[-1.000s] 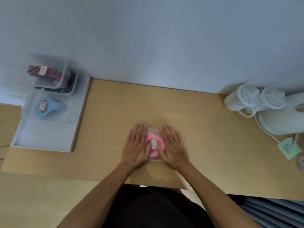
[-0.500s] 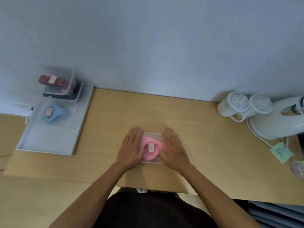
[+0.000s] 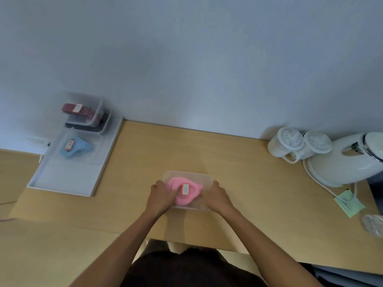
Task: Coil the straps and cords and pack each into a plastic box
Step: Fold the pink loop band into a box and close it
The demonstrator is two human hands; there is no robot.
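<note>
Nearest: dark clothing at the bottom edge, both bare forearms reaching forward over the desk (image 3: 259, 183). Left hand (image 3: 160, 196) is at the left wall of the clear box (image 3: 205, 179), fingers curled, grip clenched round that wall with fingertips against the pink strap (image 3: 176, 183). Right hand (image 3: 215, 197) mirrors it on the right wall, grip clenched round the box edge. The box sits flat on the desk, near its front edge and about mid-width. The pink strap is coiled inside the box, with 1 white label (image 3: 186, 188) facing up on top of the coil. Right of that, near the desk's right end: green note (image 3: 349, 204) and a crumpled clear plastic item (image 3: 373, 224) at the frame edge, can't tell what it is. Left end: white tray (image 3: 62, 183), front part bare. Further back in the tray, 1 clear box holds the blue strap (image 3: 75, 146), coiled and labelled. Behind it is a stack: the top clear box holds the red striped strap (image 3: 79, 109), labelled, and the box under it holds something dark (image 3: 87, 126), too hidden to tell. Far right: white kettle (image 3: 352, 162) with its white cord (image 3: 323, 181) looping round the base, and 2 white lidded cups (image 3: 289, 141) just beside it, touching each other. Plain grey wall (image 3: 186, 59) runs behind the desk.
</note>
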